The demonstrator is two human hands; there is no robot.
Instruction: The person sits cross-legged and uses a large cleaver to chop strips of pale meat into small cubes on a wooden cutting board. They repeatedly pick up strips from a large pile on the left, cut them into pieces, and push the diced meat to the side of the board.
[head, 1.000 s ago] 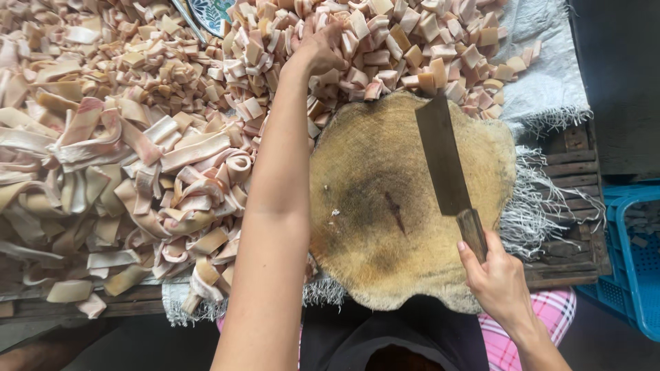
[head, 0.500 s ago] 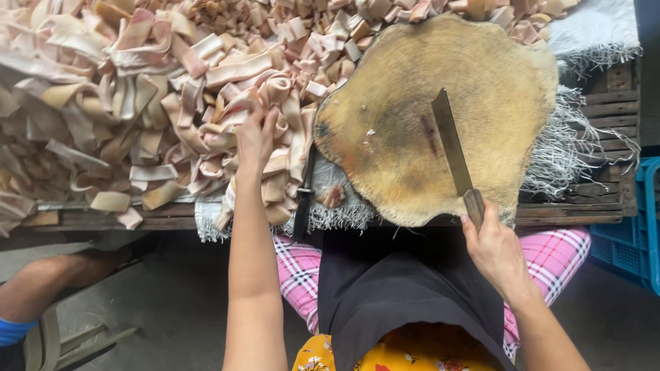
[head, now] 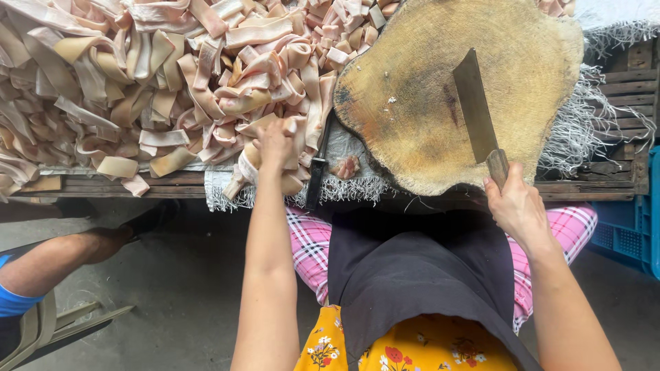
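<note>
My right hand (head: 517, 206) grips the wooden handle of a cleaver (head: 476, 110), whose broad blade lies flat on a round wooden chopping block (head: 412, 117). My left hand (head: 273, 143) reaches into a big heap of pale pink strips of pork skin (head: 137, 75) at the near edge of the table, its fingers closed on a strip. A second knife with a black handle (head: 316, 175) lies between the heap and the block, beside a small scrap of meat (head: 346, 167).
The heap and block rest on a wooden slatted table (head: 605, 185) covered by a frayed white sack. A blue plastic crate (head: 643, 233) stands at the right. Another person's leg (head: 62, 257) shows at lower left over the concrete floor.
The view has tilted down toward my lap. My left hand came back from the far side of the heap to its near edge and closed on a strip. The cleaver stays on the block.
</note>
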